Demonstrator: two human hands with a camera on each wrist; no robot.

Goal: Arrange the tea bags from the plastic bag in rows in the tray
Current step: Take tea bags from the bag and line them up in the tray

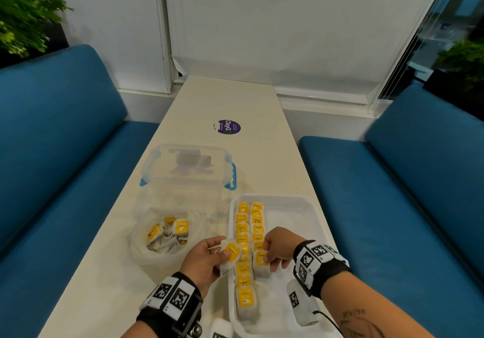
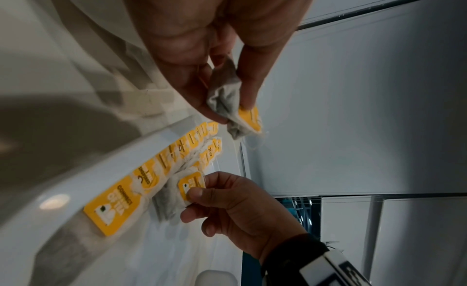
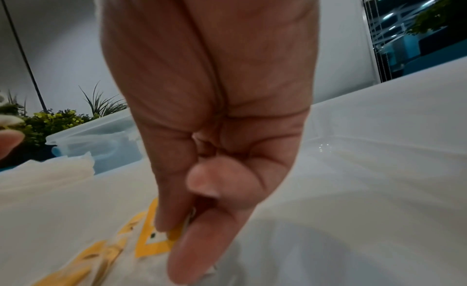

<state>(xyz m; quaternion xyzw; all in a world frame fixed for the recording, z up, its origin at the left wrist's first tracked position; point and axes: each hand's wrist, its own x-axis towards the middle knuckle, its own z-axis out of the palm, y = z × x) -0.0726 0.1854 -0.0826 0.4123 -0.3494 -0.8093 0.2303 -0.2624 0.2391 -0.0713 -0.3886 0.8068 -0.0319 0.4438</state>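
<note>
Two tea bags are in hand at once. The right hand (image 1: 278, 248) pinches one tea bag (image 1: 260, 261) by its yellow tag, thumb and forefinger closed on it, low over the near end of the second row, at about 6 o'clock from the bags already laid there. The left hand (image 1: 207, 257) grasps a spare tea bag (image 1: 231, 255) between thumb and fingers, held up at 9 o'clock from the right hand, just above the left rim of the tray (image 1: 296, 201); its string (image 1: 215, 246) trails loose over the fingers.

Outward from the fingers, the first row (image 1: 243, 259) runs nearly the tray's whole length along the left wall, and the second row (image 1: 257, 226) beside it is about half done. The plastic bag (image 1: 167, 235), with more bags inside, lies on the table (image 1: 235, 96) at 9 o'clock from the tray; a clear lidded box (image 1: 188, 164) stands at 11 o'clock.

The risk I see is crowding: the left hand hangs right over the first row, and a dragged string or knuckle could skew laid bags. The pinched bag could also land crooked or overlap its neighbour if released from the tag alone.
</note>
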